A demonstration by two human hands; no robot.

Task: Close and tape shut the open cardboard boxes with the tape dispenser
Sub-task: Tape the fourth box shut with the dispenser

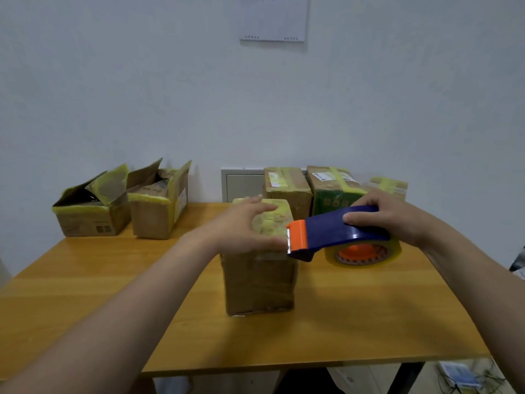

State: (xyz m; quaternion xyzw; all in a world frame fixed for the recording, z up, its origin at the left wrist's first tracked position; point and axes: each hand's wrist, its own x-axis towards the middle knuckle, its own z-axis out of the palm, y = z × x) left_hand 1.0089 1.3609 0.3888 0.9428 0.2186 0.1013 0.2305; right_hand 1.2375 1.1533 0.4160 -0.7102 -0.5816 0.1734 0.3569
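Observation:
A closed cardboard box (260, 280) stands upright in the middle of the wooden table (355, 317), its top covered in yellowish tape. My left hand (244, 227) rests on the box top with fingers spread. My right hand (389, 214) grips the blue handle of the tape dispenser (335, 231). The dispenser's orange cutter sits at the box's top right edge, and its yellow tape roll (363, 253) hangs to the right. Two open boxes (93, 206) (159, 203) with raised flaps stand at the back left.
Three taped boxes (287, 189) (332, 189) (389, 186) line the back right by the wall. A grey panel (241, 184) leans on the wall behind them. A paper sheet (274, 18) hangs on the wall. Cables and a blue item (460, 376) lie on the floor at lower right.

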